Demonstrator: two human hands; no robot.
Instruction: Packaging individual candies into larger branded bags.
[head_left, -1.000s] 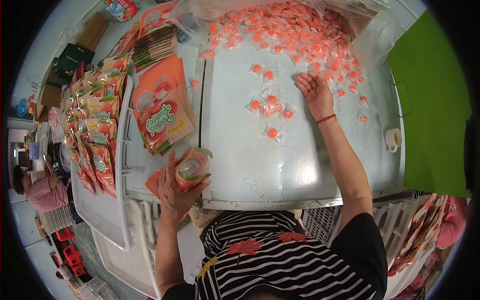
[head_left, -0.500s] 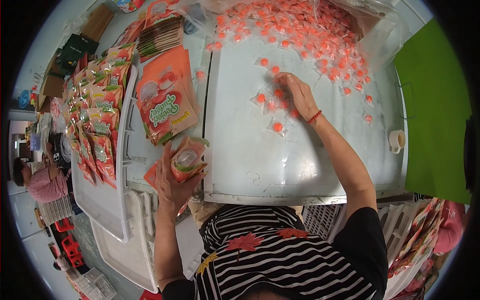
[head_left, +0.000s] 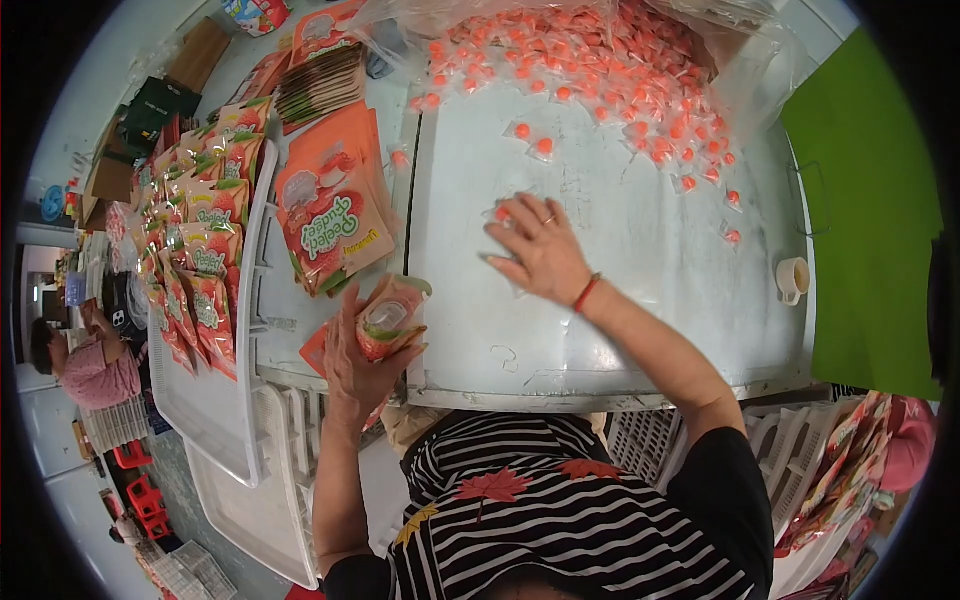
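My left hand (head_left: 350, 378) is closed round a printed pink-and-green candy pouch (head_left: 393, 312) at the table's near left edge. The pouch is tilted, with a clear oval window showing. My right hand (head_left: 545, 258) lies palm down on the pale tabletop, fingers stretched out over small candies. One wrapped orange-red candy (head_left: 502, 214) peeks out by its fingertips; the rest under the palm are hidden. Farther off lie two loose wrapped candies (head_left: 532, 139). Beyond my left hand rests a stack of flat pouches (head_left: 335, 205).
A big heap of wrapped candies (head_left: 620, 70) spills from a clear plastic bag at the back. Filled pouches (head_left: 205, 235) stand in a white tray (head_left: 200, 420) on the left. A cup (head_left: 793, 281) sits near the right edge, beside a green panel (head_left: 870, 220). Another person (head_left: 95, 370) is far left.
My right hand has swept left and nearer, gathering the loose candies beneath it, its fingers now flatter. My left hand has stayed nearly in place with the pouch.
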